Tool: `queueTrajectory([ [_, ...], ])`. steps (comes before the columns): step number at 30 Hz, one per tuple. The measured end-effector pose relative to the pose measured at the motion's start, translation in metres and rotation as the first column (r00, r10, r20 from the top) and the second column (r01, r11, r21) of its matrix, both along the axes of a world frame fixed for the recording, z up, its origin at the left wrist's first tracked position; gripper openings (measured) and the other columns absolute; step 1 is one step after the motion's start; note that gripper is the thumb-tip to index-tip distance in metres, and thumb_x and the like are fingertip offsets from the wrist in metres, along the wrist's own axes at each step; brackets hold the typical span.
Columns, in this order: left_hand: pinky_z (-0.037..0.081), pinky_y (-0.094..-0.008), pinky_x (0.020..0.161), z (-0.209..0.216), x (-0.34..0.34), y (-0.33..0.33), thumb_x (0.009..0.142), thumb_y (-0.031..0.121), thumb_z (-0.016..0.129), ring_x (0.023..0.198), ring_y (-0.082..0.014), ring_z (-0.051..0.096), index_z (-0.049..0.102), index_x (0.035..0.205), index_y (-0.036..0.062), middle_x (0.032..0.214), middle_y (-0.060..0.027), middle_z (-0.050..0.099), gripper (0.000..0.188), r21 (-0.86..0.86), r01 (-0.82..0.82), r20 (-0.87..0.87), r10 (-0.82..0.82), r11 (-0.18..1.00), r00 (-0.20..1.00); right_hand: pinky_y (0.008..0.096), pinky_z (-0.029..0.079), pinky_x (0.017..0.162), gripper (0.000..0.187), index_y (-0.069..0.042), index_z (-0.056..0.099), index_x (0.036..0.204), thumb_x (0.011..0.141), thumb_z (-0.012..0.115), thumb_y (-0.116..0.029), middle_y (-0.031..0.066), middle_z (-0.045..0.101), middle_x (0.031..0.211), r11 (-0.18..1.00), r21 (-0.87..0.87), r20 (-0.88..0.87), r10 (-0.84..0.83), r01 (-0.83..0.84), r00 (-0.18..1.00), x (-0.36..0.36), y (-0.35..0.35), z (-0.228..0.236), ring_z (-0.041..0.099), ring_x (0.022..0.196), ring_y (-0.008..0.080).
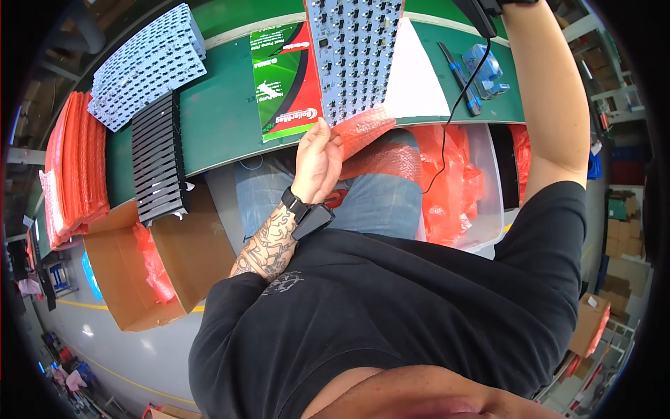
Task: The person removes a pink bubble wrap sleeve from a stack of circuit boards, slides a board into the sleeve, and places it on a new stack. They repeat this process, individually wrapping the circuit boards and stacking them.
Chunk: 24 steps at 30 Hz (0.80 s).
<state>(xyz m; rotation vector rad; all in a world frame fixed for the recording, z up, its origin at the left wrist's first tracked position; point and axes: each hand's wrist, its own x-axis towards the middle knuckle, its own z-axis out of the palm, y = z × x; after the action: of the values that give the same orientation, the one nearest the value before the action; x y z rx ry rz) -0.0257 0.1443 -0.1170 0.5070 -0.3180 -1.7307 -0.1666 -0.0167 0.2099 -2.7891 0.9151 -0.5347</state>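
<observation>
My left hand (321, 157) is at the table's front edge, fingers curled and closed on the near left end of a pink bubble-wrap bag (364, 131). Just beyond the bag, a long light-blue circuit board (354, 59) with rows of small black parts runs out past the top edge of the picture. My right forearm (548, 91) reaches up to the top right, and the hand itself is cut off there. Beside that wrist hangs a black device (480, 15) with a cord; whether my right hand holds it is hidden.
A green and red printed package (276, 84), white sheet (419, 77), blue-black cutter (460, 80) and blue items (485, 64) lie on the green table. Left are stacked circuit boards (143, 70), black slatted pieces (159, 157), bubble-wrap bags (80, 167) and a cardboard box (188, 244).
</observation>
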Motion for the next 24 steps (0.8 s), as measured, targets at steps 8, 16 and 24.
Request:
queueTrajectory([
  [8, 0.045, -0.0331, 0.094, -0.011, -0.001, 0.003, 0.106, 0.031, 0.053, 0.104, -0.0167, 0.059, 0.058, 0.112, 0.0072, 0.106, -0.0030, 0.062, 0.026, 0.005, 0.038, 0.075, -0.038, 0.999, 0.996, 0.0306, 0.054, 0.076, 0.019, 0.003, 0.065, 0.099, 0.091, 0.072, -0.013, 0.0085, 0.069, 0.088, 0.997, -0.067, -0.043, 0.026, -0.029, 0.999, 0.004, 0.021, 0.008, 0.065, 0.083, 0.0160],
  [16, 0.039, -0.0406, 0.108, 0.003, 0.010, 0.016, 0.101, 0.031, 0.059, 0.125, -0.0261, 0.055, 0.050, 0.137, 0.0055, 0.134, -0.0119, 0.059, 0.045, -0.201, 0.111, 0.149, -0.081, 0.973, 0.986, 0.0289, 0.052, 0.075, 0.021, 0.002, 0.068, 0.099, 0.092, 0.071, -0.018, 0.0079, 0.071, 0.090, 0.999, 0.017, 0.046, -0.035, 0.035, 0.998, 0.003, 0.023, 0.036, 0.065, 0.082, 0.0147],
  [24, 0.026, -0.0488, 0.122, 0.041, 0.035, 0.014, 0.073, 0.038, 0.086, 0.140, -0.0326, 0.043, 0.036, 0.150, -0.0007, 0.149, -0.0188, 0.047, 0.099, -0.349, 0.355, 0.073, -0.352, 0.867, 0.933, 0.0269, 0.051, 0.074, 0.025, 0.002, 0.070, 0.100, 0.093, 0.072, -0.022, 0.0073, 0.072, 0.093, 0.999, 0.031, 0.047, 0.010, -0.012, 0.999, -0.006, 0.011, 0.051, 0.065, 0.081, 0.0138],
])
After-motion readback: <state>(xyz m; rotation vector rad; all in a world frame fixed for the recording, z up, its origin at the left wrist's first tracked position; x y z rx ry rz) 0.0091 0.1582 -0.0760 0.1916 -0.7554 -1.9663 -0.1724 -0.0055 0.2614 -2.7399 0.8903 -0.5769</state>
